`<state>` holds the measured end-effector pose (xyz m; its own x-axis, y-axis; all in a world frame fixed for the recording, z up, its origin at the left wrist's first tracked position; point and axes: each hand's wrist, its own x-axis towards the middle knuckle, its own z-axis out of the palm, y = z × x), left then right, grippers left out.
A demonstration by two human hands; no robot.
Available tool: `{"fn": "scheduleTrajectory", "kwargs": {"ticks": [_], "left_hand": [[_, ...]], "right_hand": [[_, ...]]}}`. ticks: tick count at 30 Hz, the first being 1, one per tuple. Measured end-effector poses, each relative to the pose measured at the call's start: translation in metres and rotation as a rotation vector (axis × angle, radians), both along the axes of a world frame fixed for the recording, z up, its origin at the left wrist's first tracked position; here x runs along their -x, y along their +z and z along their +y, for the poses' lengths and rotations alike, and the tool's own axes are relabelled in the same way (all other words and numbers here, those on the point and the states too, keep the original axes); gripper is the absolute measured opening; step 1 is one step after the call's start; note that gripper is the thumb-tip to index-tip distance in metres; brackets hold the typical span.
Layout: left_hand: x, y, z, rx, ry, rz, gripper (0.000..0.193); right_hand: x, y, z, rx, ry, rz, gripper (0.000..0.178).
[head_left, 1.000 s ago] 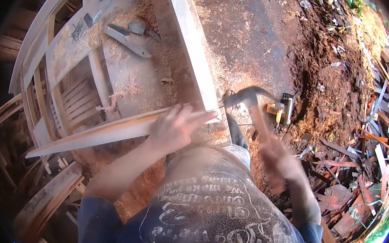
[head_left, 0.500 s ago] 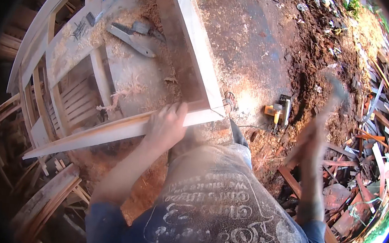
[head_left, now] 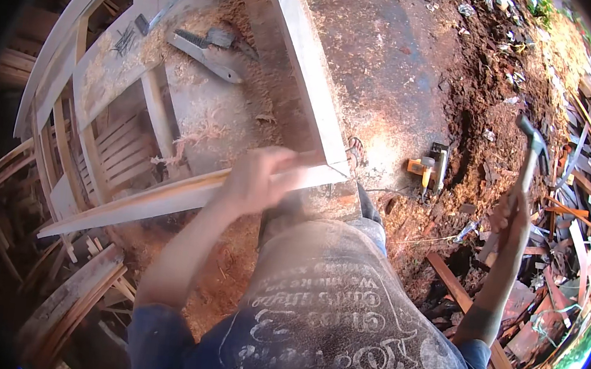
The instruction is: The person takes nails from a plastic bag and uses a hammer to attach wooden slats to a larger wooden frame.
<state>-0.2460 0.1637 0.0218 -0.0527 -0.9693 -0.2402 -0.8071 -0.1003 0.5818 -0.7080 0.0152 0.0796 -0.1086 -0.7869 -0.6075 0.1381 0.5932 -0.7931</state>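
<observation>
In my right hand [head_left: 510,217] is a claw hammer [head_left: 531,152], held by its pale handle out to the right, head up and away from the wood. My left hand [head_left: 257,178] is at the white-edged board [head_left: 146,203] of a wooden frame, near its right end. Motion smears its fingers; I cannot tell whether they touch the board or pinch anything. Just right of that hand, this board meets a second pale board [head_left: 306,66] at a corner.
Inside the frame, a pale-handled flat tool [head_left: 208,57] and a small pile of nails [head_left: 123,41] lie among shavings. An orange and black power tool [head_left: 427,169] rests on the ground. Scrap wood [head_left: 552,298] heaps at the right; curved slatted woodwork [head_left: 78,95] stands left.
My right hand has swung the hammer outward to the right. My left hand has shifted slightly along the board toward the corner, and its fingers have changed pose.
</observation>
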Motion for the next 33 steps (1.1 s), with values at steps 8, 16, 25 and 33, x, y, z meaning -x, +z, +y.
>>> {"fn": "scheduleTrajectory", "kwargs": {"ticks": [8,16,25,33], "left_hand": [[-0.007,-0.062,-0.05,-0.358,0.134,0.199,0.052],[-0.002,-0.059,-0.052,-0.313,0.14,0.296,0.049],[-0.009,-0.077,-0.046,-0.293,0.08,0.071,0.039],[0.003,-0.058,-0.059,-0.236,0.066,0.183,0.036]], "right_hand": [[-0.059,-0.013,0.067,-0.147,0.358,0.154,0.025],[-0.096,-0.029,0.102,-0.227,0.558,0.014,0.033],[-0.02,0.016,0.01,-0.022,0.287,0.327,0.038],[-0.051,-0.065,0.07,0.008,0.556,0.575,0.051]]}}
